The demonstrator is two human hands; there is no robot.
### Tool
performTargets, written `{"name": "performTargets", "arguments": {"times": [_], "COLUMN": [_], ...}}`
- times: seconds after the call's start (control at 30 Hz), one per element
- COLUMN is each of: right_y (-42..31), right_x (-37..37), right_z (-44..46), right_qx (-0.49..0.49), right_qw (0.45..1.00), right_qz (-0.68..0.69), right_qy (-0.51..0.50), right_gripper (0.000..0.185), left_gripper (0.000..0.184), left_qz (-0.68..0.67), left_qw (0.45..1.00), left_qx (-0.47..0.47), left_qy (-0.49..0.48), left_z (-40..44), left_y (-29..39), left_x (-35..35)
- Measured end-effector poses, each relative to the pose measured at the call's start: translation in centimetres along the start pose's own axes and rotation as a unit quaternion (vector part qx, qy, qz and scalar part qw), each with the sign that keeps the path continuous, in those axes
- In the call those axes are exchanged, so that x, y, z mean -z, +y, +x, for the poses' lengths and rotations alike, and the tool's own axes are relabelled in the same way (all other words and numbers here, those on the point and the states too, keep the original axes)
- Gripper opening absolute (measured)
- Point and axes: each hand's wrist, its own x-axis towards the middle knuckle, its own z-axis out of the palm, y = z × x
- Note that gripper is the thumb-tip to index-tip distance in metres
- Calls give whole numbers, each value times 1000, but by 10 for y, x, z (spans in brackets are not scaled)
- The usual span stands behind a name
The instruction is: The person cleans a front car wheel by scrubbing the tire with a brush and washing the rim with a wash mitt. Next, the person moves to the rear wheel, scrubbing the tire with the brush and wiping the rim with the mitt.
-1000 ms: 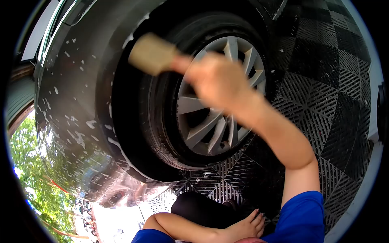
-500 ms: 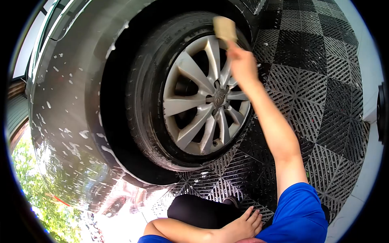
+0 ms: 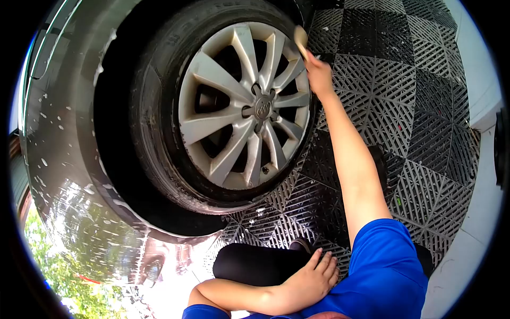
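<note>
Brush (image 3: 301, 40) extends from right hand (image 3: 320, 80), grip closed on handle, long axis slanting up-left in view; head is at tyre (image 3: 157, 80) edge, contact unclear. Left hand (image 3: 307, 283), farther off, rests empty, fingers spread.

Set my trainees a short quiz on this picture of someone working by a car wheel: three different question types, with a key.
1. Multiple choice: what does the right hand hold?
A) a hose
B) a tan brush-like tool
C) a spanner

2. True or false: the left hand is touching the wheel.

3. Fill in the blank: the sleeves of the person's top are ____ in colour.

Key:
1. B.
2. False; the left hand lies low in the view, apart from the wheel.
3. Blue.
</note>
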Motion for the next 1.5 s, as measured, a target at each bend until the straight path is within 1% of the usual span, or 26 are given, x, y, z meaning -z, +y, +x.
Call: {"name": "performTargets", "arguments": {"times": [0.03, 0.07, 0.1, 0.13, 0.17, 0.23, 0.3, 0.37, 0.43, 0.5, 0.57, 0.63, 0.67, 0.7, 0.73, 0.8, 0.87, 0.93, 0.97, 1.03, 1.17, 1.2, 1.23, 1.37, 1.43, 1.5], "right_y": [11, 36, 81, 49, 63, 64, 26, -39, -67, -45, 17, 66, 87, 86, 84, 96, 115, 133, 117, 69, 150, 130, 114, 39, 34, 87], "right_x": [28, 47, 58, 70, 74, 65, 43, 19, 9, 29, 47, 65, 78, 74, 77, 76, 69, 71, 70, 62, 82, 67, 54, 8, 1, 16], "right_z": [-24, -43, -61, -94, -100, -70, -22, 13, 32, 30, -10, -69, -110, -152, -195, -217, -207, -148, -119, -89, -167, -212, -257, -408, -390, -317], "right_qx": [-174, -241, -255, -385, -420, -359, -271, -248, -175, -201, -222, -337, -358, -367, -380, -389, -301, -150, -132, -265, -93, -113, -206, -388, -378, -282], "right_qw": [983, 969, 962, 921, 902, 925, 959, 969, 983, 977, 974, 932, 930, 921, 920, 919, 950, 979, 985, 963, 979, 983, 974, 915, 925, 953], "right_qz": [45, 25, 17, 13, 25, 23, -29, -10, -18, -26, -17, 19, -15, 34, -1, -40, -1, -120, -106, -25, -175, -128, -52, 97, 29, 42], "right_qy": [25, 45, 99, 63, 95, 123, 75, -7, -56, -65, 34, 128, 88, 123, 91, 55, 82, 67, 38, 45, 44, 63, 74, 41, 14, 105], "right_gripper": [35, 35, 33, 32, 26, 21, 22, 23, 37, 40, 28, 25, 23, 27, 30, 36, 39, 38, 37, 34, 35, 26, 21, 33, 44, 41], "left_gripper": [44, 44, 44, 44, 44, 44, 44, 44, 44, 42, 42, 41, 41, 41, 41, 41, 41, 41, 41, 41, 41, 41, 41, 43, 42, 42], "left_qz": [3, -4, -6, -7, -9, 4, 15, 15, 9, 20, 17, -2, -11, -17, -22, -11, -5, -7, -13, -17, -23, -21, -23, -67, -59, -57], "left_qw": [1000, 1000, 1000, 1000, 1000, 1000, 1000, 999, 1000, 1000, 1000, 999, 999, 999, 999, 999, 999, 999, 998, 998, 998, 998, 998, 996, 996, 997], "left_qx": [9, 6, 2, -13, -26, -24, -21, -27, -16, 1, 22, 21, 8, -3, 1, 13, 14, 17, 15, 16, 21, 35, 36, -17, -34, -27], "left_qy": [-6, 7, 12, 10, 7, 10, 11, 25, 14, 4, 15, 27, 32, 37, 38, 40, 49, 51, 60, 64, 55, 47, 50, 54, 52, 51], "left_z": [0, -1, -1, -1, 0, 1, 1, 1, -1, -3, -6, -7, -7, -7, -8, -6, -4, -5, -6, -10, -17, -18, -17, -11, -9, -11], "left_y": [0, 1, 1, 2, 4, 5, 6, 6, 1, -3, -5, -7, -9, -11, -12, -16, -19, -17, -16, -15, -15, -16, -16, -13, -9, -8], "left_x": [-1, -4, -4, -4, -2, 7, 13, 15, 14, 15, 17, 17, 16, 15, 16, 19, 27, 31, 31, 30, 26, 25, 25, 21, 18, 25]}}
